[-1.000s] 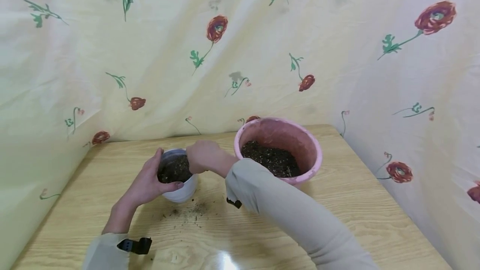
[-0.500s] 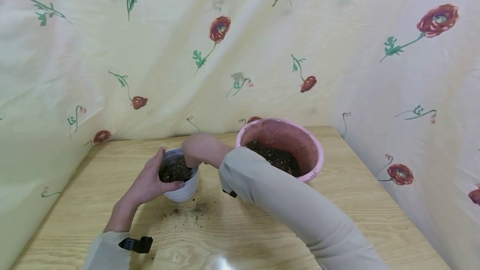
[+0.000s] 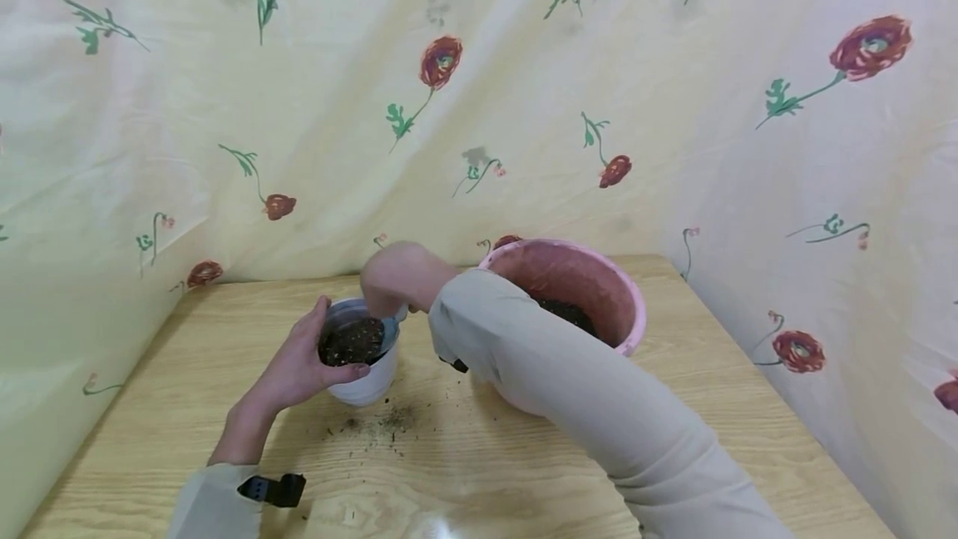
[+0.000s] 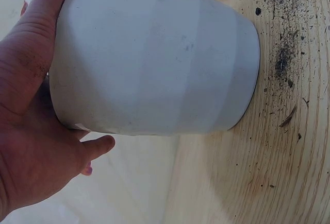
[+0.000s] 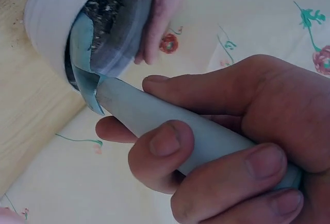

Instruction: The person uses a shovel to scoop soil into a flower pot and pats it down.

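Note:
A white flowerpot (image 3: 362, 388) stands on the wooden table, partly filled with dark potting soil (image 3: 353, 343). My left hand (image 3: 295, 360) grips its left side, the thumb across the near part of the rim. Above the pot's far right edge, my right hand (image 3: 404, 279) holds a small pale blue-green garden trowel (image 5: 154, 113), fingers wrapped around the handle. The trowel's blade dips inside the pot along the wall, as the right wrist view shows; its tip is hidden. The pot's pale side (image 4: 154, 54) fills much of the left wrist view.
A big pink planter (image 3: 634, 302) with dark soil (image 3: 570, 314) stands to the right, partly behind the right sleeve (image 3: 569, 373). Spilled soil crumbs (image 3: 392, 421) lie in front of the white pot. A flowered cloth (image 3: 337, 106) hangs behind the table.
My right hand has risen and shifted slightly back, tilting so the trowel's blade now shows inside the pot. The right forearm covers more of the pink planter. The left hand keeps its grip.

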Action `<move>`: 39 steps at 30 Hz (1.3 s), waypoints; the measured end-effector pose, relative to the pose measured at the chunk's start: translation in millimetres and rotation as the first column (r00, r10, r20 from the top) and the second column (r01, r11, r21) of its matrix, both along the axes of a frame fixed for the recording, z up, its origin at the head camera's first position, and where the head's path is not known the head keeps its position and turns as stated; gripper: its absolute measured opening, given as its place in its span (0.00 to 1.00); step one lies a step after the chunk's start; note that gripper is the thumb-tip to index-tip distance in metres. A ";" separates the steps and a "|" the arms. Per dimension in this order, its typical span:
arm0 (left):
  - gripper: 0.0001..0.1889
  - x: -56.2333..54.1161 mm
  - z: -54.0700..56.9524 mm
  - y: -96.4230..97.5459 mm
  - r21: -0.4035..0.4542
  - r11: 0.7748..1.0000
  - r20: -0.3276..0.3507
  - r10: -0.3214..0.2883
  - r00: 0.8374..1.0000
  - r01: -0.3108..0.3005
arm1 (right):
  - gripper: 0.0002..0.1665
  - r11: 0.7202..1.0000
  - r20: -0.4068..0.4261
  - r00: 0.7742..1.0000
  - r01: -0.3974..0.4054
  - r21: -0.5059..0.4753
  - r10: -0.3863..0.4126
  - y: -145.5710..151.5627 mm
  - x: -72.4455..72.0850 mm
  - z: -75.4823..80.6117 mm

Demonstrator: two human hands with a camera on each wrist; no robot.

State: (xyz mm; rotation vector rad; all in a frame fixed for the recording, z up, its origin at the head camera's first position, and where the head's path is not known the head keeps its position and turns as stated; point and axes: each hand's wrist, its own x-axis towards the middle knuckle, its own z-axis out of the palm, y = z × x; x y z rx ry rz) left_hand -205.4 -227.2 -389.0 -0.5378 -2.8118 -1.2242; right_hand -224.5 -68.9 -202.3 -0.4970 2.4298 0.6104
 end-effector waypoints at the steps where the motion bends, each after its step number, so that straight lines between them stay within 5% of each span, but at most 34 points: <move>1: 0.66 -0.1 0.0 0.0 -0.001 1.000 0.000 0.000 1.000 0.000 | 0.14 1.000 0.005 1.000 0.012 0.006 -0.012 0.0 -0.5 1.4; 6: 0.66 -0.7 -1.0 0.5 -0.011 1.000 -0.002 -0.001 1.000 0.001 | 0.16 0.997 0.008 0.998 0.067 0.022 -0.068 0.5 -1.5 4.6; 12: 0.65 -0.6 -1.3 1.3 -0.010 1.000 -0.004 -0.005 1.000 0.005 | 0.16 0.999 -0.005 1.000 0.029 0.029 -0.029 4.0 0.4 8.2; 21: 0.65 0.6 0.9 2.7 -0.011 1.000 -0.004 -0.008 1.000 0.007 | 0.10 0.983 -0.011 0.999 -0.054 -0.177 0.053 25.7 -5.1 16.3; 27: 0.66 1.0 1.5 1.8 -0.030 1.000 0.007 0.002 1.000 -0.001 | 0.09 0.972 -0.017 0.996 -0.090 -0.218 0.088 41.7 -4.1 25.6; 39: 0.65 4.8 2.7 -0.2 -0.037 0.999 0.010 0.018 1.000 -0.017 | 0.23 0.944 -0.007 0.996 -0.087 -0.318 0.090 81.1 5.7 44.9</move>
